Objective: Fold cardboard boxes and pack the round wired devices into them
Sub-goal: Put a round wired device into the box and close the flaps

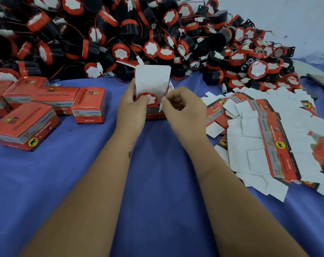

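An open red cardboard box [154,114] stands on the blue cloth at the centre, its white lid flap [153,78] raised. A round red-rimmed device [150,98] sits inside it. My left hand [132,108] grips the box's left side, with the thumb on the device. My right hand [183,108] has its fingers curled and pinches the device's small white connector [160,106] at the box's right edge.
A big heap of black-and-red wired devices [139,34] fills the back. Several closed red boxes [37,108] lie at the left. A spread of flat unfolded box blanks [268,141] covers the right. Blue cloth [64,182] lies in front.
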Demonstrator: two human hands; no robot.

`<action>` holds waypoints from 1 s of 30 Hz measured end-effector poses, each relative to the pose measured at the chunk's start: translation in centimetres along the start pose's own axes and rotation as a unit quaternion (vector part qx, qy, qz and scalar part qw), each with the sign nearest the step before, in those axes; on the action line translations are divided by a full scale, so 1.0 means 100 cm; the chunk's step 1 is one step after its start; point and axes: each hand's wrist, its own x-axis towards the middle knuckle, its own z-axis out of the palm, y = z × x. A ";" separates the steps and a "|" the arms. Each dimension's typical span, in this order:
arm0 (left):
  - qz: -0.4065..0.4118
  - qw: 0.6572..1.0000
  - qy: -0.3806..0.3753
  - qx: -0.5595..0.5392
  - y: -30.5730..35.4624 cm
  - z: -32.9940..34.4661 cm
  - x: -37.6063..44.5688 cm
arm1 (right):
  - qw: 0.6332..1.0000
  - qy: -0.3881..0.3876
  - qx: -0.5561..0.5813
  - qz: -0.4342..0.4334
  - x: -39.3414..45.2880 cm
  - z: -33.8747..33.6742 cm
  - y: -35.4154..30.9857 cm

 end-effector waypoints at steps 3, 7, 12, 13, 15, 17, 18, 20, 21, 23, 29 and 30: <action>0.005 1.000 -0.012 0.006 -0.002 0.002 -0.001 | 1.000 -0.021 -0.012 -0.015 -0.004 0.007 -0.002; 0.008 0.999 -0.024 0.023 -0.002 0.002 -0.002 | 1.000 -0.009 -0.014 -0.014 -0.003 0.010 -0.004; 0.018 0.998 -0.042 0.044 0.000 0.002 -0.005 | 0.989 0.019 -0.127 -0.074 0.001 0.002 -0.001; 0.019 0.998 -0.046 0.049 0.001 0.002 -0.006 | 0.982 0.025 -0.162 -0.095 0.002 0.001 0.000; 0.022 0.997 -0.052 0.056 0.001 0.002 -0.005 | 0.966 0.025 -0.225 -0.125 0.004 0.000 0.000; 0.023 0.996 -0.064 0.061 0.001 0.002 -0.004 | 0.944 -0.002 -0.297 -0.142 0.006 0.000 0.002; 0.023 0.995 -0.069 0.066 0.001 0.003 -0.003 | 0.934 -0.018 -0.327 -0.142 0.007 0.000 0.002; 0.026 0.994 -0.069 0.079 0.001 0.003 -0.003 | 0.925 -0.029 -0.354 -0.133 0.008 -0.002 0.003; 0.029 0.994 -0.063 0.085 0.000 0.004 -0.002 | 0.923 -0.031 -0.359 -0.133 0.008 -0.003 0.004; 0.033 0.992 -0.044 0.111 -0.001 0.004 -0.001 | 0.918 -0.036 -0.369 -0.139 0.005 -0.003 0.005; 0.027 0.990 -0.044 0.133 -0.002 0.003 -0.001 | 0.929 -0.003 -0.347 -0.127 0.005 0.000 0.006; 0.025 0.990 -0.047 0.130 -0.001 0.003 -0.002 | 0.938 0.027 -0.322 -0.128 0.005 0.001 0.005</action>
